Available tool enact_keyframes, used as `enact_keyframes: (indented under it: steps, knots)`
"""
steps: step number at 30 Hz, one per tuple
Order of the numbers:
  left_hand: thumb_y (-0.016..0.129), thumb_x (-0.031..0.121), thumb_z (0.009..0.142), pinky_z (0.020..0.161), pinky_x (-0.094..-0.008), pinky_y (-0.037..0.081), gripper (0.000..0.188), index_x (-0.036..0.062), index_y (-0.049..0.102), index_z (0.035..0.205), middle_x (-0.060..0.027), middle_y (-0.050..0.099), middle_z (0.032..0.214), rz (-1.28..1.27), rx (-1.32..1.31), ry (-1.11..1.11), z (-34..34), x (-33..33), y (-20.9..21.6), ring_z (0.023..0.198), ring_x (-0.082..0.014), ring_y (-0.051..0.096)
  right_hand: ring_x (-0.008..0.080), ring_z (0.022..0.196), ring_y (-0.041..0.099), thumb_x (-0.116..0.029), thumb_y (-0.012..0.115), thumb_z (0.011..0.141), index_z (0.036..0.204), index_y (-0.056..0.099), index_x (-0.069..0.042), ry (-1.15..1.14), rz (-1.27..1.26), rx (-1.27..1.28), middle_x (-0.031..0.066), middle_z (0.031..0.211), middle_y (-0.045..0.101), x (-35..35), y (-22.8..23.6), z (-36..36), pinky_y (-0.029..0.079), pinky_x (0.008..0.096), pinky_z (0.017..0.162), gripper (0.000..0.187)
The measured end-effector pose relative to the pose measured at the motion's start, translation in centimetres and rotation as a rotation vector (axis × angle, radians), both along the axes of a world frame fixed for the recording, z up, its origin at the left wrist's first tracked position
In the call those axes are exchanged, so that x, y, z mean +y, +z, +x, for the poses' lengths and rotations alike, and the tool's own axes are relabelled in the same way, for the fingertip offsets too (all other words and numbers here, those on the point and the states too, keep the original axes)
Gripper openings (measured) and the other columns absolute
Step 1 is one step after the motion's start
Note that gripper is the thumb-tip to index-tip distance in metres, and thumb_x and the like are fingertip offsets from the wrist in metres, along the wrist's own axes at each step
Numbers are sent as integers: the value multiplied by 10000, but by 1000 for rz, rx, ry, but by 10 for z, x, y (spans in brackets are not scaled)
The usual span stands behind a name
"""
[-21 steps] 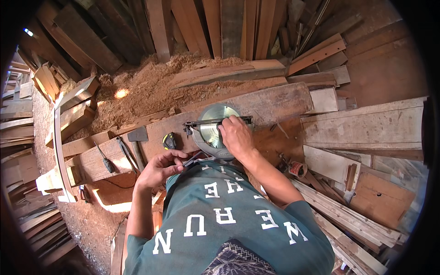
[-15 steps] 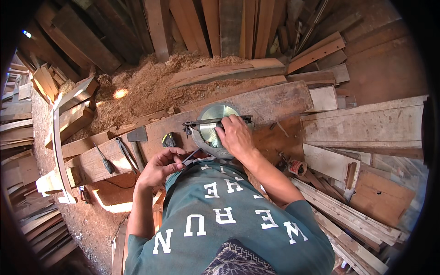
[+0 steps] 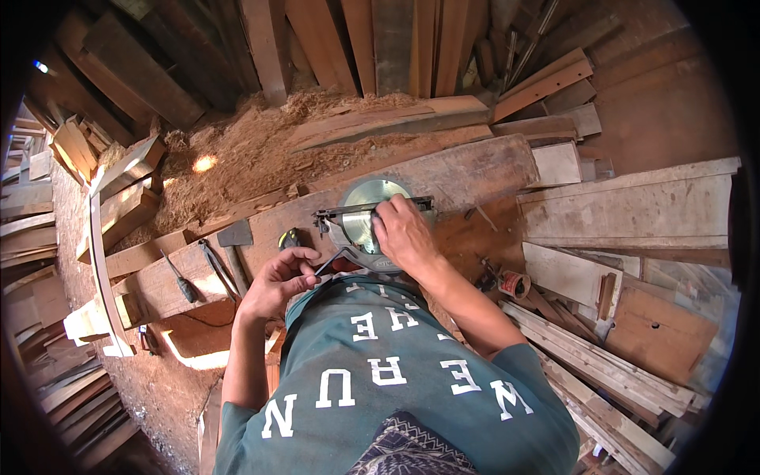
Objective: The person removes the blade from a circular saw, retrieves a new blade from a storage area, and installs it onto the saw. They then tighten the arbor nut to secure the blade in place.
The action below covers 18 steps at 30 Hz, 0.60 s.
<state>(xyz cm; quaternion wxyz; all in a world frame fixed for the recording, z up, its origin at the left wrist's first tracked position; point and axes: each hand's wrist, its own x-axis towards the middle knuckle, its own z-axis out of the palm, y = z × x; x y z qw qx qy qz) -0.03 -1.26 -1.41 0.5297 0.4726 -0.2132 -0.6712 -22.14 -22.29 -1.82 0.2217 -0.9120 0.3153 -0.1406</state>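
A circular saw (image 3: 336,229) lies on the wooden bench plank (image 3: 467,170) right in front of me, its round silvery blade (image 3: 366,192) facing up. Across the blade runs the dark edge of the saw's base plate. My right hand (image 3: 405,236) is closed on the saw near the middle of the blade; its fingers hide what is under them. Between the thumb and fingers of my left hand (image 3: 277,283) is a thin dark rod, like a hex key (image 3: 331,262). Its far end reaches the near side of the saw.
Left along the bench lie a tape measure (image 3: 290,238), a hammer (image 3: 236,241), pliers (image 3: 217,267) and a screwdriver (image 3: 180,279). A red-labelled roll or can (image 3: 514,284) sits at right. Sawdust (image 3: 245,150) and stacked boards (image 3: 625,210) surround the bench.
My left hand and the rod have shifted up slightly. My right hand stays at the blade's middle, with its fingers moved a little. The saw looks the same.
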Motion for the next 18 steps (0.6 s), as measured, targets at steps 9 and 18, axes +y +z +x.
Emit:
enact_keyframes:
  steps: [9,18]
  knots:
    - [749,2,974,898,-258,508,417,32,621,1370,5,671,978,16,46,-4,3,-4,-3,939,-97,638,394,985,636,-42,680,935,933,684,3,1,-4,-4,175,993,636,-3,-2,-1,539,467,859,46]
    - [769,7,956,851,-248,498,410,47,643,1344,19,647,957,44,-39,4,2,-11,-6,906,-96,625,386,1024,629,-2,635,915,909,651,8,-40,12,89,187,1010,631,-1,-1,0,543,477,899,20]
